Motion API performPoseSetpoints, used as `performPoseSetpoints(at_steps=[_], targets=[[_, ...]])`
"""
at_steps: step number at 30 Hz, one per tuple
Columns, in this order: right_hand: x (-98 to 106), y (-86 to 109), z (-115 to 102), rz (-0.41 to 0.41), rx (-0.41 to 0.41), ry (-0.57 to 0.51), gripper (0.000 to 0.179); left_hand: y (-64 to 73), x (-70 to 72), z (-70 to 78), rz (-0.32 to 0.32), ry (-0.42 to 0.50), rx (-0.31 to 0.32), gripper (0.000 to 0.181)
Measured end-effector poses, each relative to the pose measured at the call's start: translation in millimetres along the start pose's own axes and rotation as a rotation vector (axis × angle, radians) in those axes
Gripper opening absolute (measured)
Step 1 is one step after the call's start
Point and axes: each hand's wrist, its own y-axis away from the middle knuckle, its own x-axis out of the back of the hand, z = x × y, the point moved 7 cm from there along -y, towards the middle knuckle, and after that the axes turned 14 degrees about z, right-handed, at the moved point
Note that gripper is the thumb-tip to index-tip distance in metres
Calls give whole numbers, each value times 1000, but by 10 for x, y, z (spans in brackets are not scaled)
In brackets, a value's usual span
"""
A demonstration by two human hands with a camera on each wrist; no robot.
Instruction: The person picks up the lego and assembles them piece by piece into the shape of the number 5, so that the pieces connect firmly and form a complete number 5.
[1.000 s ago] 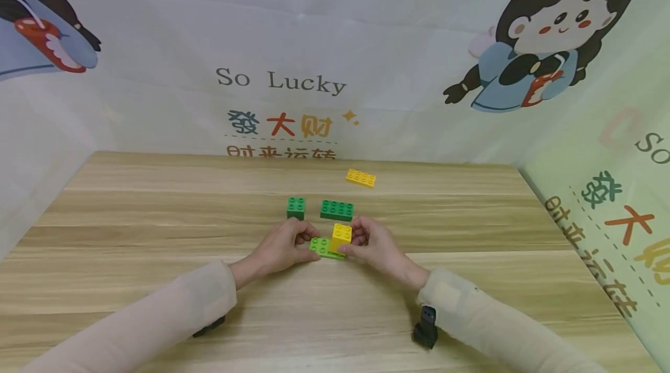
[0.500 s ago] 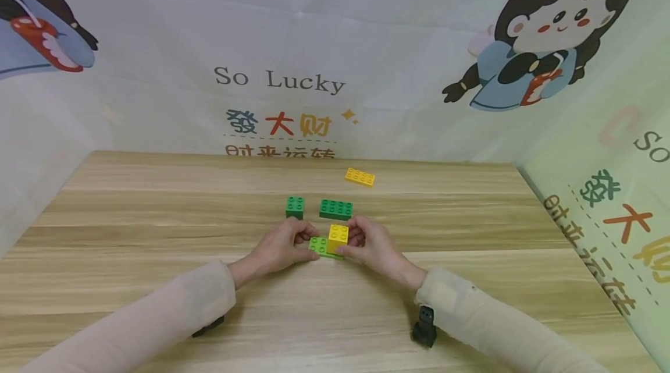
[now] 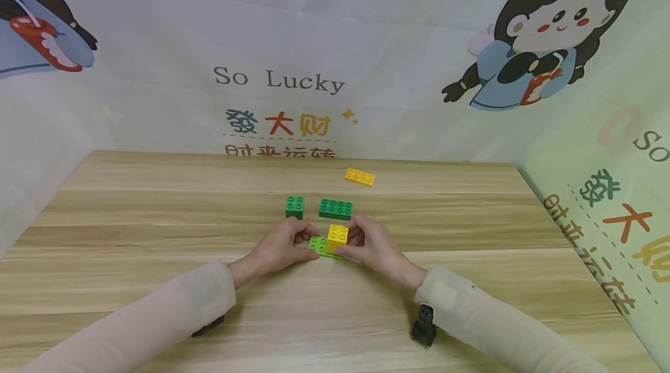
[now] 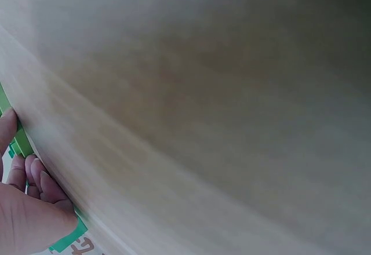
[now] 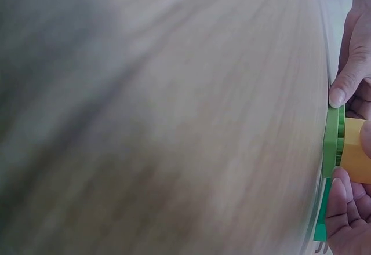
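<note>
On the wooden table lies a light green flat toy brick (image 3: 317,245) with round studs. My left hand (image 3: 280,246) pinches its left end between thumb and fingers, and the left wrist view shows part of that green brick (image 4: 23,144) at its edge. A tall yellow brick (image 3: 337,238) stands upright over the right half of the green one, held by the thumb and fingers of my right hand (image 3: 382,248). From the right wrist, studs show beside the yellow brick (image 5: 355,156); whether it sits fully down, I cannot tell.
Behind the hands are a square dark green brick (image 3: 295,206) and a longer dark green brick (image 3: 335,209). Farther back lies a flat yellow brick (image 3: 359,176). A printed cloth (image 3: 392,70) hangs along the table's back edge and at the sides.
Over the last second the whole view shifts very slightly. Both hands keep their hold, and the yellow brick moves a touch left relative to the light green brick.
</note>
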Motion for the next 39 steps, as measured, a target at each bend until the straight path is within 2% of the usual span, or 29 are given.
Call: performPoseSetpoints(at_steps=[14, 26, 39], targets=[[22, -14, 2, 4, -1, 33, 27, -8, -3, -9, -10, 2, 8, 31], [32, -10, -13, -21, 28, 7, 28, -13, -12, -14, -11, 4, 10, 30], [26, -40, -91, -52, 95, 98, 28, -15, -9, -14, -6, -1, -10, 31]])
